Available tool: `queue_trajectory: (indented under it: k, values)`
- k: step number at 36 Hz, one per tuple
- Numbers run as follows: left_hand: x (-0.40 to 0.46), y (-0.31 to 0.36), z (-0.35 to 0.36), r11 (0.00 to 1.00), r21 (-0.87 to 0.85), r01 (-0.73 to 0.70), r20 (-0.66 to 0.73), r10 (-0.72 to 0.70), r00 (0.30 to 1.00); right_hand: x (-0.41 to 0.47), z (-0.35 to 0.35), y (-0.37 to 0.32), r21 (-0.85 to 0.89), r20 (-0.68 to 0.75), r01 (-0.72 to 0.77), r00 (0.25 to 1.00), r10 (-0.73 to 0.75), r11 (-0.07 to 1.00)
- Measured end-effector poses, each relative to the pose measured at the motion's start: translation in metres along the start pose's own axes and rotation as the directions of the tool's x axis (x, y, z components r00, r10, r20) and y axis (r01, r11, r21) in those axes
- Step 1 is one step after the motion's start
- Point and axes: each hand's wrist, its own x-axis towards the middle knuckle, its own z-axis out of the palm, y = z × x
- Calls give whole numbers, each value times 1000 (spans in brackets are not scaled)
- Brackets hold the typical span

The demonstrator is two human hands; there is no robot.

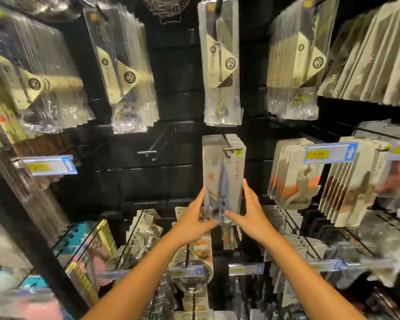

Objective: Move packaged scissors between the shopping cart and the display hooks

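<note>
A packaged pair of scissors (pixel 222 179), grey card with a clear blister, hangs at the front of a stack on a display hook (pixel 228 148) in the middle of the black wall. My left hand (pixel 194 218) grips the pack's lower left edge, thumb on its front. My right hand (pixel 248 213) holds the lower right edge, fingers up along the side and thumb across the bottom. More of the same packs hang behind it. No shopping cart is in sight.
An empty hook (pixel 151 148) sticks out left of the scissors. Packaged spoons (pixel 221 65) and ladles (pixel 125 72) hang above. Peeler packs (pixel 296 174) hang at the right behind a price tag (pixel 330 153). Lower hooks carry more utensil packs (pixel 146 234).
</note>
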Motion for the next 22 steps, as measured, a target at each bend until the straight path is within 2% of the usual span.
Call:
queue_trajectory:
  k: [6, 9, 11, 13, 17, 22]
  values:
    - [-35, -22, 1, 974, 211, 82, -66, -69, 995, -24, -10, 13, -30, -25, -58, 998, 57, 998]
    - [-61, -31, 2, 952, 296, 80, -100, -53, 994, -44, -8, 17, -21, -86, -2, 996, 0, 1000]
    - [-83, -36, 3, 932, 352, 87, -125, -46, 991, -58, -4, 23, -16, -67, 44, 997, -45, 999]
    - [-105, -41, 1, 909, 406, 95, -156, -33, 987, -70, 2, 24, -24, -1, 91, 996, -91, 996]
    - [-157, -59, -3, 869, 472, 150, -181, -71, 981, -91, 20, 20, -45, 219, 152, 966, -139, 987]
    - [-238, -86, -11, 835, 492, 247, -272, -123, 955, -112, 69, 11, -142, 511, 190, 854, -92, 972]
